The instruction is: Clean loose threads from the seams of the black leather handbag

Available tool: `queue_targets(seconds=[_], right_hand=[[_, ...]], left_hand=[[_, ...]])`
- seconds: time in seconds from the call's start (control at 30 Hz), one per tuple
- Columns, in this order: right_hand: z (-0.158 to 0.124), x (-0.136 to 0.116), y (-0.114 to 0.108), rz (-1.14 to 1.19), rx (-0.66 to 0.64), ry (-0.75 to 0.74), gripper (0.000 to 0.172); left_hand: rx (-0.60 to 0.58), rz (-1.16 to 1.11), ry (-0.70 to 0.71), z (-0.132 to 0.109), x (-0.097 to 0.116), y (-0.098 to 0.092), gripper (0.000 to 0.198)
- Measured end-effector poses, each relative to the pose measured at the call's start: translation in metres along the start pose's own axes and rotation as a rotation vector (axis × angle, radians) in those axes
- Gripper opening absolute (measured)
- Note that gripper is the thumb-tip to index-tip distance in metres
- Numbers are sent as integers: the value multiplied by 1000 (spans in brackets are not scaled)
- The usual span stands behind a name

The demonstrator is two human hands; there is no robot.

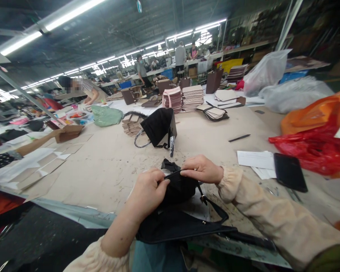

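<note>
A black bag (170, 226) lies at the near edge of the table, its strap and small buckles spread to the right. My left hand (149, 189) pinches the upper edge of its black fabric, thumb on top. Close by on the right, my right hand (201, 169) grips the same edge between thumb and fingers. Some of the fabric under the fingers is hidden. Just beyond my hands stands another black bag (160, 126), tilted, with its handles wrapped in clear plastic.
Stacks of cut panels (192, 97) stand farther back on the table (107, 170). To the right lie a black phone (290, 172), white papers (255, 159), a pen (239, 138) and a red plastic bag (314, 151). Cardboard pieces (45, 170) cover the left side. A co-worker (87, 90) bends over the far left.
</note>
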State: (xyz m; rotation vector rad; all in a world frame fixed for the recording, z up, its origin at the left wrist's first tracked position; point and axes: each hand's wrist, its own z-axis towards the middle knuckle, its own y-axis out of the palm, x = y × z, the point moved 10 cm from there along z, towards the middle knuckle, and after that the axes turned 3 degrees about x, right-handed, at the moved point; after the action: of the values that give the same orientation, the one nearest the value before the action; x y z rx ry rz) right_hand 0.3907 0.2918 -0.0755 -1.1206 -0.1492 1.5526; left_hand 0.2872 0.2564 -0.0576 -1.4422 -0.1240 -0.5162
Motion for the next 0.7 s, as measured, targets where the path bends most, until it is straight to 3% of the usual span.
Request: queue_targets(seconds=[0.4, 0.7], right_hand=[[0, -5, -1, 14, 20, -9, 25], [5, -13, -2, -77, 36, -59, 24]], left_hand=[[-35, 54, -40, -3, -3, 4, 24], [2, 82, -61, -1, -5, 5, 24]])
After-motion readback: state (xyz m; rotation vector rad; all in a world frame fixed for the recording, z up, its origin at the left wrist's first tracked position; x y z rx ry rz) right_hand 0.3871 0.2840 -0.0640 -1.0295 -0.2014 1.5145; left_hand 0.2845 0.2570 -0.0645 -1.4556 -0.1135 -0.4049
